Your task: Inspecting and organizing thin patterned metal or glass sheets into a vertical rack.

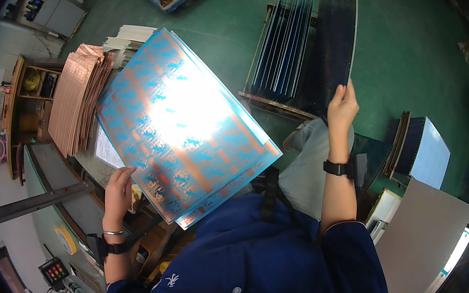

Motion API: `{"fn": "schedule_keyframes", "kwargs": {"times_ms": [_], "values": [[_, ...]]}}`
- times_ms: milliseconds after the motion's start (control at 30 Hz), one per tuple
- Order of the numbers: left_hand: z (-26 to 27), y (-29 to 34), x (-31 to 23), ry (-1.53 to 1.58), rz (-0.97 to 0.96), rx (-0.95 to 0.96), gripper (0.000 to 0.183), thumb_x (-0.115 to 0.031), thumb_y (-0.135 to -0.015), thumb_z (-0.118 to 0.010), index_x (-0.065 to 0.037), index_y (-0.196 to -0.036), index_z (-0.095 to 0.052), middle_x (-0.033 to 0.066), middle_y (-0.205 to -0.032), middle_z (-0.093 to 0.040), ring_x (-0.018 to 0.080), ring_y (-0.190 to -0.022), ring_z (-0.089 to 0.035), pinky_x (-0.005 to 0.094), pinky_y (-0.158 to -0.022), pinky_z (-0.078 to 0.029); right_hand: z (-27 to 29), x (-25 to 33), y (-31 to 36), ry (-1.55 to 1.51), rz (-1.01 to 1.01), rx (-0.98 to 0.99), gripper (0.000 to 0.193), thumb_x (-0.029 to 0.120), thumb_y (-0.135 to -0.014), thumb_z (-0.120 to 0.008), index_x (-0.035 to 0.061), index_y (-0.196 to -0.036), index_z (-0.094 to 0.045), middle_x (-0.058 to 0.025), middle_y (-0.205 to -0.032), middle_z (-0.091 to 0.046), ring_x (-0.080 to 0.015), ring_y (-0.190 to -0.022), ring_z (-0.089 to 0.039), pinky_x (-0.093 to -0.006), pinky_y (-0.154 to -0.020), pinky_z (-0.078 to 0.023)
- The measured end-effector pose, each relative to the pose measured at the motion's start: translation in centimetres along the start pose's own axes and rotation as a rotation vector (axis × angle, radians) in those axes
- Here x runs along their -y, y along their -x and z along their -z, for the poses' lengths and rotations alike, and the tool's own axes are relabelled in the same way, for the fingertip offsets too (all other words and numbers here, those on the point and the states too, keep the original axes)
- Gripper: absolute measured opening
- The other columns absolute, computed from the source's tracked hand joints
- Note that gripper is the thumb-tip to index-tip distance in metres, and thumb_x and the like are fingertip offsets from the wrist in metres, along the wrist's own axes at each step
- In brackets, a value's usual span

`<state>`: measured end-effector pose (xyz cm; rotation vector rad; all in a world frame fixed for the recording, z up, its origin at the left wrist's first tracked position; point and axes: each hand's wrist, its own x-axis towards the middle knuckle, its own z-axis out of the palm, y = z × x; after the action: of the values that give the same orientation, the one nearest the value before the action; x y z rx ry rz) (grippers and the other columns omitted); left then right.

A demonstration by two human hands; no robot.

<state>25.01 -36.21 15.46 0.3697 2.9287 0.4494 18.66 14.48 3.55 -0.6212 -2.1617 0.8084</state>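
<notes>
My right hand (343,108) is closed on the near edge of a tall dark panel (334,42), held upright beside a rack. To the left lies a stack of large printed circuit board panels (142,95), blue with a copper pattern and a bright glare across the middle. At the lower left edge of this stack is my left hand (118,188), its fingers loosely bent and the tips at the panel edge. No object shows inside the left hand.
A floor rack (278,96) holds several thin upright panels. Copper-coloured sheets (75,99) stand at left near a wooden shelf (13,115). A grey board (420,243) and a pale blue panel stack (430,151) are at right. A metal bar (37,205) crosses lower left.
</notes>
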Motion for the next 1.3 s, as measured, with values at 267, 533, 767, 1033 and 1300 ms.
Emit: {"fn": "schedule_keyframes", "kwargs": {"times_ms": [267,533,767,1033,1300], "values": [[-8.3,-2.1,-4.1,0.927,0.309,-0.302,0.024,-0.005,-0.093,-0.045,-0.002,-0.113,-0.059,0.0087,-0.101,-0.062,0.0160,-0.089,-0.059,0.0277,-0.077,-0.049,-2.5,-2.3,0.1,0.041,-0.073,0.061,0.032,0.006,-0.086,-0.050,0.0006,-0.117,-0.055,-0.0261,-0.087,-0.062,-0.0399,-0.079,-0.061,-0.0423,-0.068,-0.049],[-9.9,-4.3,-9.1,0.697,0.124,-0.082,0.022,-0.002,-0.090,-0.048,-0.002,-0.107,-0.063,0.0104,-0.096,-0.062,0.0173,-0.087,-0.060,0.0273,-0.076,-0.048,-3.7,-3.6,-1.8,-0.084,-0.092,0.000,0.035,0.001,-0.084,-0.050,0.0001,-0.119,-0.054,-0.0256,-0.090,-0.062,-0.0369,-0.081,-0.063,-0.0383,-0.069,-0.049],[-10.8,-4.0,-7.5,0.663,0.160,-0.137,0.023,-0.002,-0.091,-0.046,-0.001,-0.109,-0.061,0.0102,-0.098,-0.061,0.0174,-0.089,-0.059,0.0273,-0.077,-0.047,-3.2,-3.5,-1.1,-0.137,-0.170,0.047,0.035,0.000,-0.085,-0.051,0.0016,-0.120,-0.054,-0.0250,-0.093,-0.063,-0.0344,-0.081,-0.064,-0.0365,-0.071,-0.049],[-10.9,-2.4,-5.4,0.559,0.239,-0.281,0.024,0.001,-0.089,-0.046,0.000,-0.108,-0.060,0.0122,-0.108,-0.058,0.0210,-0.099,-0.057,0.0303,-0.082,-0.047,-3.1,-3.5,-0.5,-0.168,-0.199,0.044,0.035,0.000,-0.085,-0.050,0.0001,-0.120,-0.054,-0.0250,-0.095,-0.063,-0.0335,-0.083,-0.064,-0.0362,-0.073,-0.049],[-11.7,-0.2,-2.7,0.253,0.343,-0.349,0.033,0.000,-0.085,-0.050,-0.005,-0.117,-0.055,0.0183,-0.126,-0.043,0.0303,-0.116,-0.045,0.0371,-0.094,-0.038,-3.5,-6.0,-0.4,-0.190,-0.155,0.032,0.038,-0.002,-0.086,-0.047,-0.0008,-0.124,-0.050,-0.0237,-0.110,-0.060,-0.0301,-0.101,-0.061,-0.0323,-0.083,-0.047]]}}
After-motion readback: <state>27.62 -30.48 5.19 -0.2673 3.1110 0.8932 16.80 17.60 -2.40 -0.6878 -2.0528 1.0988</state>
